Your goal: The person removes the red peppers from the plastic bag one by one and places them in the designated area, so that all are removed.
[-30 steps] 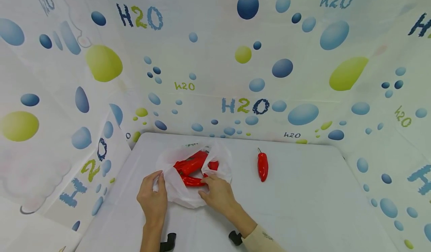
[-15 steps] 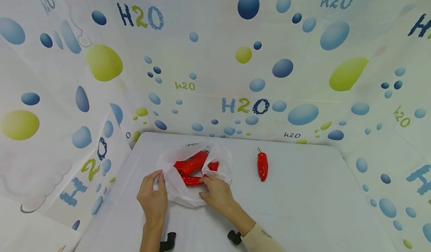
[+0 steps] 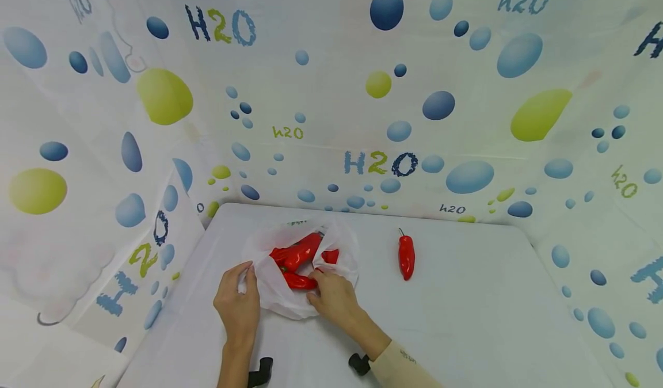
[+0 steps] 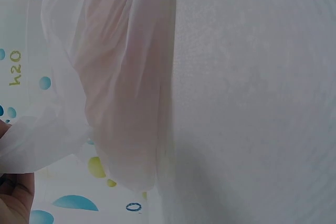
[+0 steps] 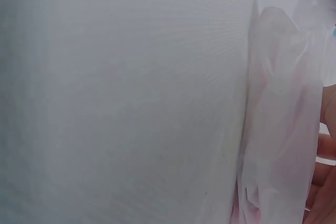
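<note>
A thin white plastic bag (image 3: 259,296) lies on the table with its mouth spread open and several red peppers (image 3: 303,253) inside. My left hand (image 3: 238,301) pinches the left edge of the bag between thumb and fingertips. In the left wrist view a strip of the bag (image 4: 47,145) stretches out from those fingers (image 4: 21,195). At the right side of the mouth is my right hand (image 3: 339,301), fingertips at the end of the lowest red pepper (image 3: 299,281). I cannot tell whether they grip it or the bag. The right wrist view shows the fingers (image 5: 326,145) beyond the bag's edge.
A single red pepper (image 3: 406,257) with a thin stem lies on the white table (image 3: 466,301), right of the bag. Behind and beside the table hang white sheets printed with blue and green dots (image 3: 378,84). Black wrist mounts (image 3: 264,371) show below the hands.
The upper pepper in the bag has turned and slid, so a green stem end now shows at its lower left. Both hands keep almost the same place; the head view has shifted slightly.
</note>
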{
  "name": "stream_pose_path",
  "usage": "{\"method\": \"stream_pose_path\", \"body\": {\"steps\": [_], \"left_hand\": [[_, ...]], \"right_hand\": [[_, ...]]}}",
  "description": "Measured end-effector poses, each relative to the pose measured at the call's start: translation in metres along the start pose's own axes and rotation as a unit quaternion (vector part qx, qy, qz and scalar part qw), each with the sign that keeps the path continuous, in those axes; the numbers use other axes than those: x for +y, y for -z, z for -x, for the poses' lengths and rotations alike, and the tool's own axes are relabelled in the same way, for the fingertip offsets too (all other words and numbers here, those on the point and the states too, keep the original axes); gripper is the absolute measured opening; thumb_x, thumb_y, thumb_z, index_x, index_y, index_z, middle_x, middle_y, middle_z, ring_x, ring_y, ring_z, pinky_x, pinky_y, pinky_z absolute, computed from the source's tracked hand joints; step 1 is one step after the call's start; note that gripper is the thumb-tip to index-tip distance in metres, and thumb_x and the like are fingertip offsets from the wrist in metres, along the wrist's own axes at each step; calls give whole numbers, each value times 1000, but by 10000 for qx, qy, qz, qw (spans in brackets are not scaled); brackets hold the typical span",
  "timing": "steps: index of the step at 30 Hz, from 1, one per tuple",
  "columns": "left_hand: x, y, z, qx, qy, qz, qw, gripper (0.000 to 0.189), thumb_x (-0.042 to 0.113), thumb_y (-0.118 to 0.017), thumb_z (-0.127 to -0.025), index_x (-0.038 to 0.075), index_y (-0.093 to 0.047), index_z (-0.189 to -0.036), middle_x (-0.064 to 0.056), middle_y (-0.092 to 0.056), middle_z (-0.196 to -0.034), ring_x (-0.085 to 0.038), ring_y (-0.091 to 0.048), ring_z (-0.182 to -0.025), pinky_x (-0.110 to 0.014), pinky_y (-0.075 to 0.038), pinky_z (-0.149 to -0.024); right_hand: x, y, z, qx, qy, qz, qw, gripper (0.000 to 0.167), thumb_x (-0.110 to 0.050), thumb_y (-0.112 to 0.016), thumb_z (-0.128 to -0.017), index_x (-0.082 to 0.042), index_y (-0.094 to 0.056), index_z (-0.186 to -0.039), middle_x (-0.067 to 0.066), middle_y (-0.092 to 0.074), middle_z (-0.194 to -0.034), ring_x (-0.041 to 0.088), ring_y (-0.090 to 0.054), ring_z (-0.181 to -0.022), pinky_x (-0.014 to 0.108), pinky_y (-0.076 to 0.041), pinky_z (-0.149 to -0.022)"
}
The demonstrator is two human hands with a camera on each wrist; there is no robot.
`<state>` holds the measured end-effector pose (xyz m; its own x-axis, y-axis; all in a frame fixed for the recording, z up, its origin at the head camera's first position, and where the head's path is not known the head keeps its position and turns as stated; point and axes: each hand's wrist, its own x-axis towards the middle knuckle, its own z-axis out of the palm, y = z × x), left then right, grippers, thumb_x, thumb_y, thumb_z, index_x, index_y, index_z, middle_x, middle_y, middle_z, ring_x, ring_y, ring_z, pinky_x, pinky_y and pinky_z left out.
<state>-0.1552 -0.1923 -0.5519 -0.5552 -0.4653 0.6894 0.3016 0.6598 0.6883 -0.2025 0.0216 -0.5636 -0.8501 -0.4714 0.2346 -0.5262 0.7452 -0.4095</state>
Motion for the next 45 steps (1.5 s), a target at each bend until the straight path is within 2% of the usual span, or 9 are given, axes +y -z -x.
{"method": "stream_pose_path", "body": {"steps": [5, 8, 15, 20, 24, 30, 35, 42, 45], "left_hand": [[-1, 0, 0, -2, -27, 9, 10000, 16, -2, -74, -93, -3, -77, -109, -19, -75, -108, -34, -71, -104, -10, -43, -104], [-2, -1, 0, 12, -76, 56, 10000, 16, -4, -74, -93, -4, -77, -109, -19, -75, -107, -34, -71, -103, -10, -44, -103], [-2, 0, 0, 52, -119, 98, 9999, 17, -7, -74, -91, -5, -76, -108, -19, -75, -105, -34, -71, -101, -10, -44, -102], [-2, 0, 0, 18, -69, 53, 10000, 16, -6, -74, -92, -4, -76, -108, -19, -75, -106, -34, -72, -102, -10, -44, -103], [-3, 0, 0, -37, -26, -20, 10000, 16, -4, -74, -93, -3, -77, -109, -20, -75, -107, -33, -72, -103, -9, -43, -103], [-2, 1, 0, -45, -33, -50, 10000, 16, -3, -74, -93, -2, -77, -109, -20, -75, -107, -33, -71, -104, -9, -42, -104], [-3, 1, 0, 12, -81, -12, 10000, 15, -4, -74, -93, -3, -77, -108, -19, -75, -106, -33, -71, -102, -9, -43, -104], [-3, 1, 0, 95, -170, 20, 9998, 17, -7, -74, -91, -4, -76, -107, -19, -75, -105, -33, -71, -100, -9, -43, -103], [-2, 0, -1, 177, -234, 77, 9995, 18, -10, -74, -90, -3, -77, -107, -18, -75, -103, -34, -71, -99, -9, -44, -102]], "right_hand": [[1, 0, 2, -116, -58, -139, 9998, 24, -27, -87, -84, -16, -75, -102, -12, -59, -71, 4, -49, -64, 17, -45, -55], [0, -1, 2, -171, -104, -47, 9998, 23, -30, -89, -82, -18, -77, -97, -11, -62, -72, 5, -52, -67, 18, -46, -57], [-3, -7, 2, -297, -54, 410, 9987, 34, -36, -89, -82, -19, -77, -109, -8, -64, -86, 6, -55, -74, 19, -48, -60], [-3, -8, 4, -184, 66, 559, 9982, 23, -33, -87, -85, -18, -78, -101, -6, -62, -85, 7, -53, -72, 20, -46, -57], [-3, -7, 5, -125, 143, 580, 9981, 19, -30, -83, -89, -16, -78, -100, -5, -63, -85, 8, -55, -72, 21, -49, -58], [-4, -5, 4, 34, 525, 457, 9976, 13, -28, -78, -95, -15, -77, -97, -6, -67, -81, 7, -57, -73, 20, -53, -64], [-5, -2, 3, 1, 838, 181, 9963, 14, -27, -76, -97, -14, -79, -97, -7, -69, -78, 6, -56, -72, 18, -53, -71], [-8, 6, 6, -46, 852, -213, 9961, 15, -26, -73, -100, -13, -79, -104, -6, -72, -88, 5, -60, -78, 15, -53, -74], [-8, 11, 8, -6, 812, -419, 9958, 14, -23, -74, -99, -12, -79, -105, -6, -70, -87, 5, -58, -77, 15, -53, -72]]}}
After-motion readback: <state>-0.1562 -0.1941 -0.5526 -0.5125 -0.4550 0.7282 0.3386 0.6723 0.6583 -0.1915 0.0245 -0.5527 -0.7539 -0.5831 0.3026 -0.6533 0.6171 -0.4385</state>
